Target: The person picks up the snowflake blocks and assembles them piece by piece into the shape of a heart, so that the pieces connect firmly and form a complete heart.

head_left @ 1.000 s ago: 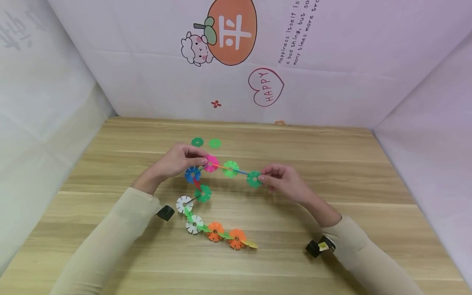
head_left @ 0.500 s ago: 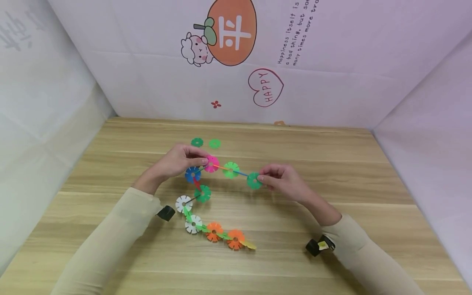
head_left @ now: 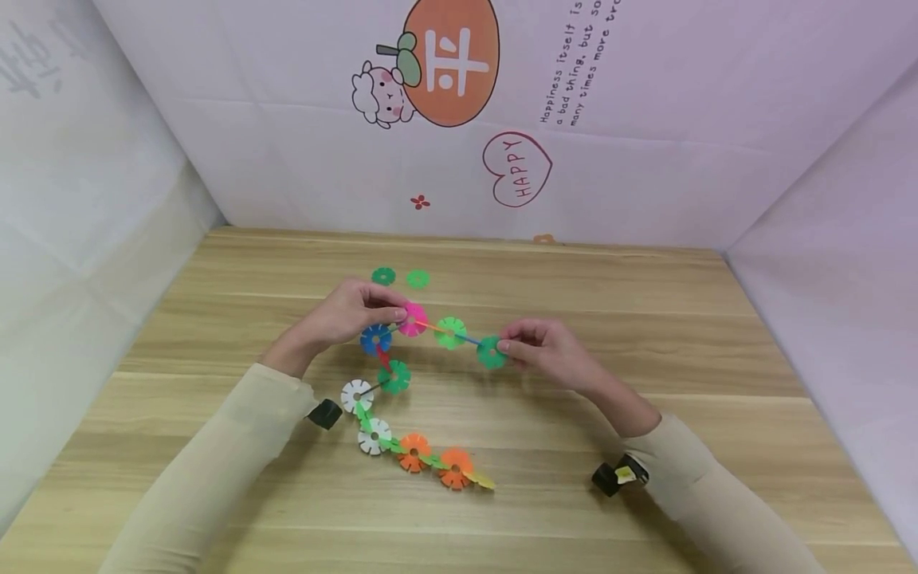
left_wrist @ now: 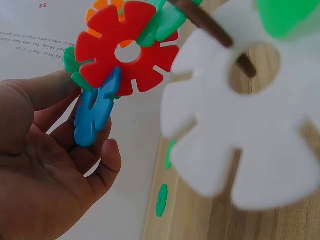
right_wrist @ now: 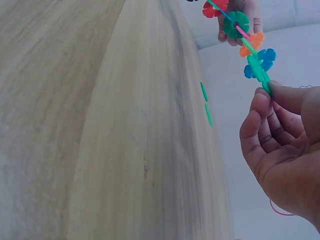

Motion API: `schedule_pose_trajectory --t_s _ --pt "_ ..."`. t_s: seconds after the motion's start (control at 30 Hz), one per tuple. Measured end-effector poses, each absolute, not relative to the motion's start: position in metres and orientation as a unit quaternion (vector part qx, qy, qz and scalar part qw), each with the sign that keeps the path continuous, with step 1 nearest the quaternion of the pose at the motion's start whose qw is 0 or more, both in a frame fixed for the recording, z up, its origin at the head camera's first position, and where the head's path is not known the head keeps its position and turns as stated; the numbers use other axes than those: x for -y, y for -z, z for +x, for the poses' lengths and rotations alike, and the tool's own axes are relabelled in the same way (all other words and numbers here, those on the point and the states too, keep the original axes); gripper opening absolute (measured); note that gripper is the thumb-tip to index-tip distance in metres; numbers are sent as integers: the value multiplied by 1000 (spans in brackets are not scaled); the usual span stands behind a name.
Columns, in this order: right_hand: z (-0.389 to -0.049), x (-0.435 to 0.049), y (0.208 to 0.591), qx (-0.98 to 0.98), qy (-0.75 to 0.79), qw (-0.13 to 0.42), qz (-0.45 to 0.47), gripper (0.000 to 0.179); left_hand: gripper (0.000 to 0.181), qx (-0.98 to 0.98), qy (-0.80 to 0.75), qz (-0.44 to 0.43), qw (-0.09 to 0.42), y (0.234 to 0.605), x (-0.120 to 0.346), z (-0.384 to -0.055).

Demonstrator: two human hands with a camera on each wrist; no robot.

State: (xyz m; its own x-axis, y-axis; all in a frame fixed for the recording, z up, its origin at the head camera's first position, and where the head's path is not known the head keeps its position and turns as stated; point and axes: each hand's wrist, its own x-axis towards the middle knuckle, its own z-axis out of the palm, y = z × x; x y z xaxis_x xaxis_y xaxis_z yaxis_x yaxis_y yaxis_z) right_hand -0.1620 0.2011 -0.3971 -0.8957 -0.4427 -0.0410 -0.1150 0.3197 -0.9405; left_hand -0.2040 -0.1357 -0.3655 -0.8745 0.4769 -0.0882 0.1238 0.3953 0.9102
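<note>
A chain of slotted plastic snowflake discs bends in a C shape in the head view. My left hand [head_left: 344, 312] pinches it at the pink disc [head_left: 412, 320], beside a blue disc [head_left: 376, 340]. My right hand [head_left: 548, 351] pinches the green disc [head_left: 492, 351] at the chain's upper end, thumb against fingers, as the right wrist view also shows. Between the hands runs a light green disc [head_left: 450, 332]. White discs [head_left: 357, 396], orange discs [head_left: 455, 469] and a yellow end disc [head_left: 481, 481] trail nearer me. A white disc [left_wrist: 210, 125] looms close in the left wrist view.
Two loose green discs, one darker [head_left: 383, 277] and one lighter [head_left: 418, 278], lie on the wooden table [head_left: 645, 303] beyond my left hand. A printed white cloth [head_left: 645, 159] stands behind the table, with white cloth sides at left and right.
The near, trailing end of the chain has swung slightly left. My right hand has shifted a little left with the green disc. Both hands keep their pinch.
</note>
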Motion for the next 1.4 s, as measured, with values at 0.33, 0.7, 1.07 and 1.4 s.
schedule_pose_trajectory --t_s 0.33,0.7,1.07,1.4 --pt "-158 -191 396 -779 591 147 -149 13 16 -830 -512 156 157 366 130 -204" --pt "-155 -172 405 -770 620 115 -99 13 15 -849 -493 145 121 358 130 -202" --pt "-162 -184 400 -749 608 207 -166 16 16 -857 -462 186 132 357 132 -210" --pt "-163 -190 396 -757 561 267 -201 15 13 -854 -454 215 136 357 125 -212"
